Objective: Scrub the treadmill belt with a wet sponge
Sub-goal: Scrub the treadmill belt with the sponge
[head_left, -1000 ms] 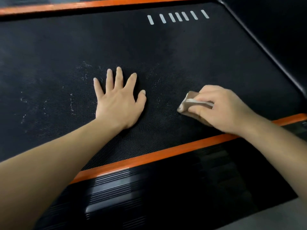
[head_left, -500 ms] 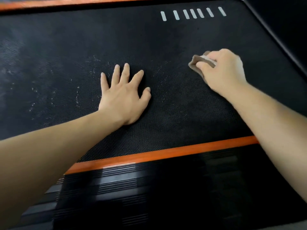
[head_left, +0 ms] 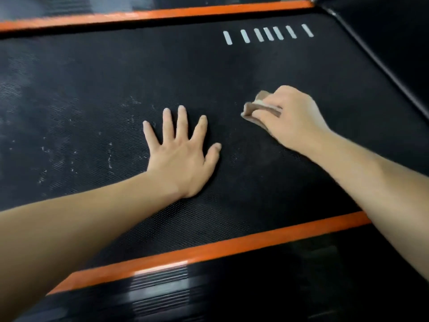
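Observation:
The black textured treadmill belt (head_left: 139, 73) fills most of the view, with pale dusty specks on its left half. My left hand (head_left: 183, 154) lies flat on the belt with fingers spread and straight. To its right, my right hand (head_left: 287, 119) grips a brownish sponge (head_left: 251, 108) and holds it down on the belt. Only the sponge's left end shows past my fingers; the remainder sits under my palm.
Orange strips border the belt at the near edge (head_left: 209, 249) and the far edge (head_left: 151, 15). A row of white dashes (head_left: 269, 33) marks the belt at the far right. A black ribbed side rail (head_left: 162, 291) runs along the near side.
My right hand carried the sponge away from the near orange strip toward the white dashes, then back a little toward me and left. My left hand stayed flat in place.

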Demonstrator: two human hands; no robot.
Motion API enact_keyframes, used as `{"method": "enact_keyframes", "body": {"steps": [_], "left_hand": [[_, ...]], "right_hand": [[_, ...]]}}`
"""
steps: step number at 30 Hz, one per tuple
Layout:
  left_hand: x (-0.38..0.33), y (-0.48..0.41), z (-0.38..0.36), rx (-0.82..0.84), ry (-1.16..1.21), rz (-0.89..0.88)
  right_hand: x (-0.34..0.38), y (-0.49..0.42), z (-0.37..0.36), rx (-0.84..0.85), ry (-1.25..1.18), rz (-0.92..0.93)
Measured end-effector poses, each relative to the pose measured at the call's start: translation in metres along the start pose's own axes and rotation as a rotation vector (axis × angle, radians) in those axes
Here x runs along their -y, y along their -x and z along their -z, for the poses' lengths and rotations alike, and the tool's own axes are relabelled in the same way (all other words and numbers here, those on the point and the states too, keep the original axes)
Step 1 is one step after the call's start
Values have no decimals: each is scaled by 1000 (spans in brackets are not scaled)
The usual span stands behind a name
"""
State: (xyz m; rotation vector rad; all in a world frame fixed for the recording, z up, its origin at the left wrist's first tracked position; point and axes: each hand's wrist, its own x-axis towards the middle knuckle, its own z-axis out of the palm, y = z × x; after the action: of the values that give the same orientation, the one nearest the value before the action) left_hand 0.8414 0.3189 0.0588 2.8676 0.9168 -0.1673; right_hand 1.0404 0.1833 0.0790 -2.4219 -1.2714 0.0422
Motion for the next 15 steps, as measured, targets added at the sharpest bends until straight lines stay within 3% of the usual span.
{"method": "enact_keyframes", "body": {"steps": [5, 11, 15], "left_hand": [[1, -4, 5, 74, 8, -26], [-4, -30, 15, 38, 80, -57], [-8, -57, 16, 10, 142, -28]], "right_hand": [[-12, -55, 5, -166, -11, -248], [12, -37, -1, 36, -53, -88], [-17, -84, 3, -138, 19, -300]]}}
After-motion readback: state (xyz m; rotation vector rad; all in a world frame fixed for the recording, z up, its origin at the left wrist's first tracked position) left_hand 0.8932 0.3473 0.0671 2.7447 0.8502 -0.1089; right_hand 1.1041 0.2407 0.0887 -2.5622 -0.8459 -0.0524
